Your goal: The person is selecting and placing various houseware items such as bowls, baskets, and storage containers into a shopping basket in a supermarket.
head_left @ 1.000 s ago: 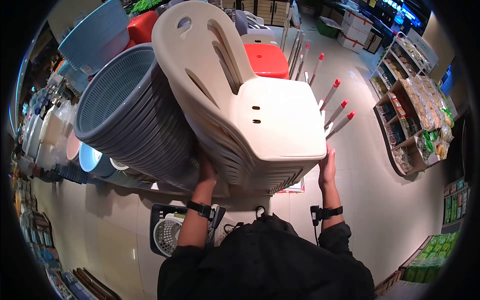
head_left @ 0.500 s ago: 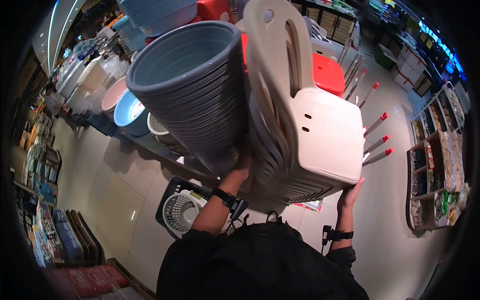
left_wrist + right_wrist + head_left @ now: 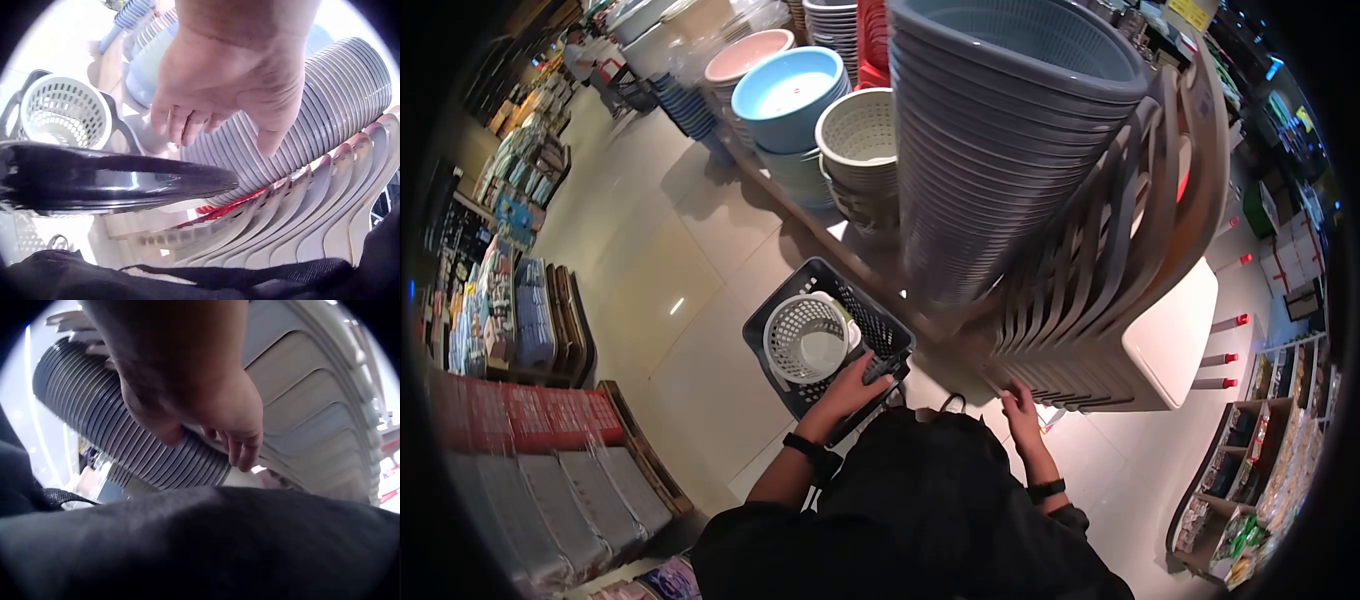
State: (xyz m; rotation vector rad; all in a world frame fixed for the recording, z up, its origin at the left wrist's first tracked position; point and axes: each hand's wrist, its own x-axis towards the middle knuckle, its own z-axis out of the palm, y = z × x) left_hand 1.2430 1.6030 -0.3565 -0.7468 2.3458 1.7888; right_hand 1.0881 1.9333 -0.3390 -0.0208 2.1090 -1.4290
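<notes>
My left hand (image 3: pixel 847 392) hangs over the near edge of a dark plastic shopping basket (image 3: pixel 872 312) on the floor, its fingers loosely spread. Inside that basket sits a white perforated basket (image 3: pixel 782 338). The left wrist view shows the same hand (image 3: pixel 234 81) with nothing in its fingers, and a glossy black curved piece (image 3: pixel 119 178) below it. Beside the stack of beige plastic chairs (image 3: pixel 1170 325), my right hand (image 3: pixel 1022 412) is low with relaxed fingers. In the right wrist view those fingers (image 3: pixel 245 447) hang loosely, holding nothing, in front of the stacked chairs.
A tall stack of grey tubs (image 3: pixel 990 160) leans beside the chairs. Left of it stand a white woven-look basket (image 3: pixel 860 140), a blue basin (image 3: pixel 785 110) and a pink basin (image 3: pixel 745 55). Red-tipped poles (image 3: pixel 1230 322) stick out at right, near a shelf of packets (image 3: pixel 1250 450).
Both hands have come away from the chair stack. The left has moved down to the shopping basket, the right has dropped lower. The head view has swung left and down.
</notes>
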